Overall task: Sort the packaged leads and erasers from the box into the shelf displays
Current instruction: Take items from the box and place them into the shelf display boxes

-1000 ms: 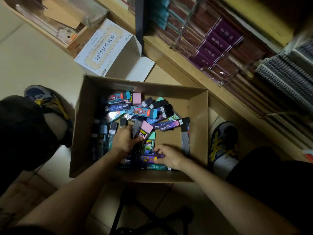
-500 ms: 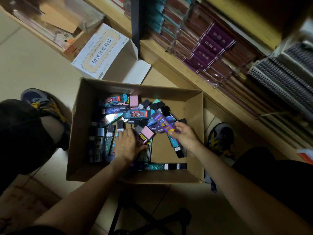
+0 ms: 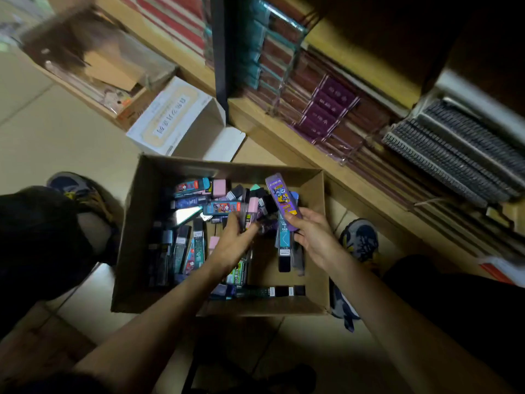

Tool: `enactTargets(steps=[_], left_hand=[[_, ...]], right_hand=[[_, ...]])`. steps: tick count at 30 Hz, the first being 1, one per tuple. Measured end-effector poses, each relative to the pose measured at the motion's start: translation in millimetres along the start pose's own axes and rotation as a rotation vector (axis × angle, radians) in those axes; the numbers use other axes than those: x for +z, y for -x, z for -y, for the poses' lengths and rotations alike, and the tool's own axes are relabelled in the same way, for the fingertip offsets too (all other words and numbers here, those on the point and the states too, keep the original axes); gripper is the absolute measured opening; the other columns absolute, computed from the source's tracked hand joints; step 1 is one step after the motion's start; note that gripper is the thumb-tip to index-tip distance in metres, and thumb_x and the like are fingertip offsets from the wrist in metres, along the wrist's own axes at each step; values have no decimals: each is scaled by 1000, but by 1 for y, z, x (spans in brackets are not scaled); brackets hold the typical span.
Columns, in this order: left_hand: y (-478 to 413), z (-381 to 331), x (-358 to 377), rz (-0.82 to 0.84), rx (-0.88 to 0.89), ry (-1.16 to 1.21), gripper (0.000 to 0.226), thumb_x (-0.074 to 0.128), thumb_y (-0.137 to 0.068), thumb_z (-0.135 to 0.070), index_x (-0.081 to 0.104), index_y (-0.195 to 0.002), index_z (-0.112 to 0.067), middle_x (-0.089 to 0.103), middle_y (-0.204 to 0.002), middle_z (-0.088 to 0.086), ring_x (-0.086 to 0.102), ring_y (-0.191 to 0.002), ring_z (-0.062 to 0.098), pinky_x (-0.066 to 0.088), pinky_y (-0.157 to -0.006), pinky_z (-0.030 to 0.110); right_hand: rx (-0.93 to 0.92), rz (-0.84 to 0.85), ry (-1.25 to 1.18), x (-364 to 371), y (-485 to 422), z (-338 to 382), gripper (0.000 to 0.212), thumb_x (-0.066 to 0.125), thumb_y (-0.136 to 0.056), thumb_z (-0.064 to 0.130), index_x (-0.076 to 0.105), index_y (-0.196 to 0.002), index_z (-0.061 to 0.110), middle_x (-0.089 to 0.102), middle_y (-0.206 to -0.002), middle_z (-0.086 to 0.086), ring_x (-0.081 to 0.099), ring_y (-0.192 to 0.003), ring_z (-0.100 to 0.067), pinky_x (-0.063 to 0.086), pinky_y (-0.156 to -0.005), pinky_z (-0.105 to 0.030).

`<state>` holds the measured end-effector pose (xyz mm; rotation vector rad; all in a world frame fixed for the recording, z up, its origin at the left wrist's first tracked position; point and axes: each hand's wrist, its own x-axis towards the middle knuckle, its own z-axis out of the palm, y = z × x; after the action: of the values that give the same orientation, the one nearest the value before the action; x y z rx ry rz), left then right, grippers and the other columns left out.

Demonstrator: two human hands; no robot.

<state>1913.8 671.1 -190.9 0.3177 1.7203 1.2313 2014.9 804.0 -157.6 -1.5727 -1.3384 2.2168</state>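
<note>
Two hands work inside the cardboard box (image 3: 136, 228) on the floor: the right hand (image 3: 315, 237) has a closed grip, thumb and fingers pinching a small fan of packs near the box's right wall, purple pack (image 3: 281, 197) on top pointing at the far wall, teal pack (image 3: 284, 237) beneath. Left hand (image 3: 233, 243) at box centre, grip curled round a pink-capped pack (image 3: 252, 204) and dark ones, probably holding them, though blur makes that hard to confirm. Loose packs (image 3: 193, 201) cover the left half.
</note>
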Motion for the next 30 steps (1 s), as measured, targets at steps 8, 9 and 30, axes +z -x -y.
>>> enactTargets(steps=[8,9,30], left_hand=[[16,-71,17,86,110,223,56,78,-69,-32,46,-112,-20,63,-111,7,69,-86,7,53,-65,16],[18,-77,16,78,118,230,53,78,-71,-25,47,-113,-17,64,-111,9,69,-86,9,54,-67,18],[71,-270,-15,114,584,152,56,76,-68,-20,52,-119,-14,69,-110,8,69,-94,16,56,-73,27]], right_hand=[[-154,113,-203,20,39,52,18,50,-94,8,61,-108,8,67,-101,-11,65,-88,-18,53,-63,-26],[-183,128,-232,22,45,59,20,49,-95,7,61,-110,5,67,-99,-11,65,-87,-18,54,-63,-24],[-745,146,102,3,175,246,11,52,-93,3,58,-88,11,68,-77,-6,69,-61,-10,55,-57,-19]])
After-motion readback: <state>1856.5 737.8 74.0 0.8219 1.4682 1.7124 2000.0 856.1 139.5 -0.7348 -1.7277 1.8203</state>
